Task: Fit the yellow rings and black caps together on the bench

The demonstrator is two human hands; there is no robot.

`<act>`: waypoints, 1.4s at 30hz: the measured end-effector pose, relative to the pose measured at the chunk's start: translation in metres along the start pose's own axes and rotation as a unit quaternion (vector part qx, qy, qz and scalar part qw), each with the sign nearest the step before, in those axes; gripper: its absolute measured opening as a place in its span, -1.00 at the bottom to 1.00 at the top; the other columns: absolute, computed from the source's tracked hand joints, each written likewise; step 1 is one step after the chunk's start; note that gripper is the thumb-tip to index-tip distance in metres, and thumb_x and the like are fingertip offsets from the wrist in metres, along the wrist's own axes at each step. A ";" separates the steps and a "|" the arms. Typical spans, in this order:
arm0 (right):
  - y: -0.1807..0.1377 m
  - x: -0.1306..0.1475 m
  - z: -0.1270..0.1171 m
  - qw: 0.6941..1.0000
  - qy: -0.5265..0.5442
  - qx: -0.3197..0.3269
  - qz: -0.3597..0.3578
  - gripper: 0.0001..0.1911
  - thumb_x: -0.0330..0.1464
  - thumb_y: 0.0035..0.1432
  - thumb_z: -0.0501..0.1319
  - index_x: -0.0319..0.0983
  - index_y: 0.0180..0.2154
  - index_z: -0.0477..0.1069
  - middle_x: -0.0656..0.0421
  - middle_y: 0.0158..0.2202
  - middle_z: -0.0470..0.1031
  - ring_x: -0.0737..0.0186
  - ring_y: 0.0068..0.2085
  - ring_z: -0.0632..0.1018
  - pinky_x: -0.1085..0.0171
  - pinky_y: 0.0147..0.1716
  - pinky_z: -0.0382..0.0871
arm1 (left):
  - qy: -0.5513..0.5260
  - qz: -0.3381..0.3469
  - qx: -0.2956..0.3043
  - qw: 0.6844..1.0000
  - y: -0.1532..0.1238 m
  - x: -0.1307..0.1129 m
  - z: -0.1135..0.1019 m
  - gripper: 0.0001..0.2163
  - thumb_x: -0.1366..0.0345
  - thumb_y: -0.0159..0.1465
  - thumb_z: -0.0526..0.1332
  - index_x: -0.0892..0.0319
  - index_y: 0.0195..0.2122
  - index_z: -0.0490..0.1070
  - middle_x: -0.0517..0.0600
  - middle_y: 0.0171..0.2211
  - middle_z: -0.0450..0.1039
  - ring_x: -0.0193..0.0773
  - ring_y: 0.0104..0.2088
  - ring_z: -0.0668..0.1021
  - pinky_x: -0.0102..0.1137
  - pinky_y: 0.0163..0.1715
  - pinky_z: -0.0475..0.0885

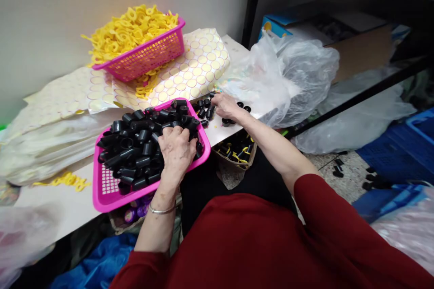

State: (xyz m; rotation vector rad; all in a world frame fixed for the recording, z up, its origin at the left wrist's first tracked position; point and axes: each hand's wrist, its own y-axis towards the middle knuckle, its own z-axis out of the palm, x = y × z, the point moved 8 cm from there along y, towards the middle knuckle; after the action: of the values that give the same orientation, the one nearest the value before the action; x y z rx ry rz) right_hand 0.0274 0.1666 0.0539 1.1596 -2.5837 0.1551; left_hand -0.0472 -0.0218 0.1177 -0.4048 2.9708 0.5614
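Note:
My left hand reaches into a pink basket heaped with several black plastic tubes, its fingers curled into the pile near the right rim. My right hand rests on the white table beside a small cluster of loose black caps, fingers bent down over them. What either hand holds under its fingers is hidden.
A second pink basket heaped with yellow plastic pieces stands at the back on sheets of round stickers. Clear plastic bags lie right of the table. A small box of black-and-yellow parts sits below the table edge. Black caps lie on the floor.

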 end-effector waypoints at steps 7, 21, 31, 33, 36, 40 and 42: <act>-0.015 0.050 0.021 0.983 -0.049 0.077 -0.157 -0.73 -0.46 0.03 0.14 -0.32 -0.18 0.44 -0.05 -0.08 0.41 0.02 -0.09 0.34 0.16 -0.20 0.23 | -0.128 -0.013 -0.110 0.986 -0.002 0.012 -0.007 -0.75 0.27 0.04 0.31 0.15 -0.22 0.47 0.03 -0.30 0.47 -0.06 -0.18 0.40 -0.16 -0.11 0.28; -0.038 0.033 -0.016 0.841 0.518 -0.144 -0.068 -0.64 -0.28 0.15 0.16 -0.25 -0.01 0.32 0.09 -0.13 0.48 0.19 -0.16 0.49 0.16 -0.13 0.39 | -0.563 -0.035 -0.114 0.818 -0.002 0.013 -0.010 -0.39 0.23 -0.01 0.45 0.10 0.05 0.26 -0.07 -0.31 0.39 -0.34 -0.29 0.52 -0.45 -0.27 0.47; -0.101 0.066 -0.025 0.667 0.724 -0.160 -0.072 -0.51 -0.15 -0.12 0.42 -0.22 -0.16 0.40 0.16 -0.21 0.48 0.26 -0.14 0.51 0.20 -0.01 0.39 | -0.566 -0.041 -0.068 0.821 -0.009 -0.009 0.003 -0.34 0.25 0.00 0.43 0.12 0.11 0.21 -0.03 -0.26 0.47 -0.27 -0.23 0.56 -0.37 -0.18 0.49; -0.101 0.065 -0.025 0.683 0.709 -0.159 -0.078 -0.50 -0.16 -0.12 0.43 -0.22 -0.16 0.39 0.15 -0.21 0.47 0.26 -0.14 0.51 0.20 -0.02 0.39 | -0.562 -0.046 -0.063 0.824 -0.011 -0.007 0.005 -0.35 0.27 0.00 0.43 0.13 0.11 0.20 -0.02 -0.25 0.48 -0.27 -0.23 0.57 -0.36 -0.15 0.49; -0.102 0.063 -0.026 0.695 0.697 -0.159 -0.079 -0.50 -0.16 -0.13 0.43 -0.22 -0.17 0.40 0.15 -0.22 0.47 0.26 -0.15 0.51 0.22 -0.06 0.41 | -0.549 -0.057 -0.055 0.832 -0.013 -0.003 0.007 -0.35 0.28 -0.01 0.43 0.14 0.10 0.21 -0.01 -0.24 0.50 -0.25 -0.22 0.58 -0.34 -0.12 0.48; -0.105 0.062 -0.029 0.707 0.684 -0.158 -0.086 -0.52 -0.15 -0.11 0.42 -0.23 -0.17 0.40 0.14 -0.21 0.46 0.25 -0.14 0.50 0.22 -0.06 0.40 | -0.532 -0.069 -0.052 0.842 -0.015 0.000 0.008 -0.37 0.28 -0.02 0.43 0.16 0.07 0.24 0.00 -0.24 0.51 -0.24 -0.23 0.58 -0.34 -0.14 0.49; -0.106 0.062 -0.030 0.721 0.667 -0.161 -0.095 -0.54 -0.15 -0.09 0.41 -0.22 -0.17 0.41 0.14 -0.21 0.46 0.24 -0.12 0.50 0.20 -0.04 0.39 | -0.527 -0.072 -0.052 0.845 -0.015 0.000 0.007 -0.39 0.28 -0.03 0.43 0.16 0.05 0.25 0.00 -0.24 0.52 -0.25 -0.25 0.59 -0.34 -0.14 0.49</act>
State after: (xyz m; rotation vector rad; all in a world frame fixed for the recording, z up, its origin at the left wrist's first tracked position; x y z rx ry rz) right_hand 0.0740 0.0580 0.0992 0.6844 -1.1194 0.3211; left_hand -0.0425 -0.0329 0.1061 -0.2056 1.8377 0.6428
